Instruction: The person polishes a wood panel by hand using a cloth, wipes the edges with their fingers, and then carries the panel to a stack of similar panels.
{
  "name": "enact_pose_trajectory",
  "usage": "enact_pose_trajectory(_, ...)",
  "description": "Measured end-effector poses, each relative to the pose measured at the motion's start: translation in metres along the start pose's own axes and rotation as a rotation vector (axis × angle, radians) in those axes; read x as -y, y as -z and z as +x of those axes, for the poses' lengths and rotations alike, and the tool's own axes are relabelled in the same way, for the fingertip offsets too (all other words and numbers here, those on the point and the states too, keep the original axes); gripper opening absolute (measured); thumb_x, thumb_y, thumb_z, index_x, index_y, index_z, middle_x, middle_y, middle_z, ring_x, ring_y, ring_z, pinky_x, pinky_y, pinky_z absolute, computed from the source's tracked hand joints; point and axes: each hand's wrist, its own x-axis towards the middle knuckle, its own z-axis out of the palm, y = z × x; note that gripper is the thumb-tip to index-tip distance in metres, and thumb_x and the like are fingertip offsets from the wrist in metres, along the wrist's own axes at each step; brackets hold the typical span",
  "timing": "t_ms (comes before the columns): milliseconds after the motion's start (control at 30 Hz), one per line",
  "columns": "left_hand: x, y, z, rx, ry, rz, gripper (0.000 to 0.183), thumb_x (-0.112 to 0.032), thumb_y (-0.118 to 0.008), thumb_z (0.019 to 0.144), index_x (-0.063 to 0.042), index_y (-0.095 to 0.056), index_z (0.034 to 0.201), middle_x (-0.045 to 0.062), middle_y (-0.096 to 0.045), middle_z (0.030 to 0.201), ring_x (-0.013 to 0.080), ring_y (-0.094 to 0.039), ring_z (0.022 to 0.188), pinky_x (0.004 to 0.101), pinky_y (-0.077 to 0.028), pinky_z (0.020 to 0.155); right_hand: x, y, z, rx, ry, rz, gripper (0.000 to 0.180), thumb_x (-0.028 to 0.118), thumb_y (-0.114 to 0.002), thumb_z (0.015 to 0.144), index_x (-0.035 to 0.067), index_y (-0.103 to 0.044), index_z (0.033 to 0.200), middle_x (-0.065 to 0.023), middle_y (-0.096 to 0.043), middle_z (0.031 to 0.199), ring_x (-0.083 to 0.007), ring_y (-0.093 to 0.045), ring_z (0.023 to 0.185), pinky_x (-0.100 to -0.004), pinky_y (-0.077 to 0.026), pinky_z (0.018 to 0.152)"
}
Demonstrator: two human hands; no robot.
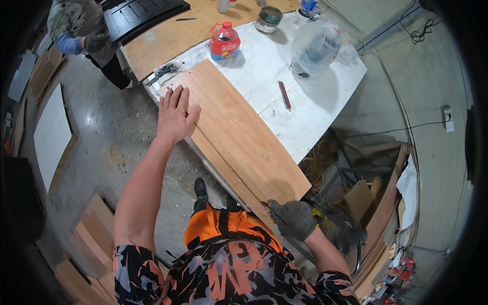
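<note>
A long wood-grain board [244,133] lies slantwise on the white-covered table [316,103], with a narrower wood-grain strip [225,164] along its near edge. My bare left hand [176,112] rests palm down, fingers spread, across the far left end of the boards. At the near right end, my right hand [291,219] in a dark grey glove is bent over the corner of the strip; its fingertips are partly hidden, so whether it grips something cannot be told. A dark red stick-like tool [284,95] lies on the table beyond the board.
A red-capped bottle [225,42], a glass jar [269,20] and a plastic bag [315,47] stand behind the board. A co-worker's gloved hand [97,42] is by a black panel [146,17]. A caged fan [339,238] stands close to my right arm; panels [55,137] lean at left.
</note>
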Motion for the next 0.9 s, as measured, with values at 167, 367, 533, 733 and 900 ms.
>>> enact_pose_trajectory(167,0.003,-0.003,0.000,-0.018,-0.008,0.007,0.075,-0.058,-0.043,0.098,-0.011,-0.035,0.155,0.009,-0.028,0.163,0.0316,-0.016,0.153,0.0470,-0.010,0.124,0.002,0.000,0.009,0.052,-0.023,-0.057,0.044,0.025,-0.066,0.083,0.007,-0.065,0.124,-0.0110,-0.059,0.060,-0.0305,-0.061,0.053,-0.0454,-0.045,0.047)
enact_pose_trajectory(367,0.004,-0.004,0.001,-0.025,-0.019,0.007,0.074,-0.058,-0.044,0.098,-0.012,-0.035,0.155,0.009,-0.028,0.163,0.0317,-0.016,0.153,0.0470,-0.010,0.124,0.009,0.007,0.006,0.141,-0.044,-0.103,0.041,0.024,-0.067,0.082,0.008,-0.066,0.119,-0.0092,-0.060,0.058,-0.0300,-0.061,0.051,-0.0451,-0.045,0.045)
enact_pose_trajectory(533,0.002,-0.002,-0.001,-0.024,-0.016,0.028,0.073,-0.057,-0.044,0.099,-0.012,-0.035,0.155,0.009,-0.029,0.163,0.0318,-0.017,0.152,0.0471,-0.011,0.124,0.003,-0.006,-0.024,0.165,-0.086,-0.070,0.039,0.020,-0.067,0.080,0.008,-0.067,0.117,-0.0104,-0.063,0.064,-0.0305,-0.063,0.055,-0.0443,-0.047,0.048)
enact_pose_trajectory(733,0.003,-0.005,0.000,-0.044,-0.028,0.015,0.072,-0.056,-0.046,0.099,-0.012,-0.036,0.154,0.009,-0.030,0.162,0.0325,-0.018,0.152,0.0482,-0.012,0.124,-0.010,-0.009,-0.043,0.031,-0.003,0.003,0.038,0.018,-0.067,0.079,0.006,-0.068,0.115,-0.0110,-0.063,0.068,-0.0311,-0.064,0.061,-0.0435,-0.049,0.052)
enact_pose_trajectory(900,-0.001,-0.001,0.001,-0.029,-0.019,0.002,0.072,-0.053,-0.048,0.098,-0.009,-0.037,0.154,0.011,-0.030,0.162,0.0331,-0.017,0.152,0.0463,-0.011,0.124,-0.005,0.000,-0.030,0.008,-0.024,0.008,0.037,0.015,-0.068,0.079,0.007,-0.069,0.115,-0.0106,-0.060,0.065,-0.0311,-0.062,0.057,-0.0434,-0.048,0.051)
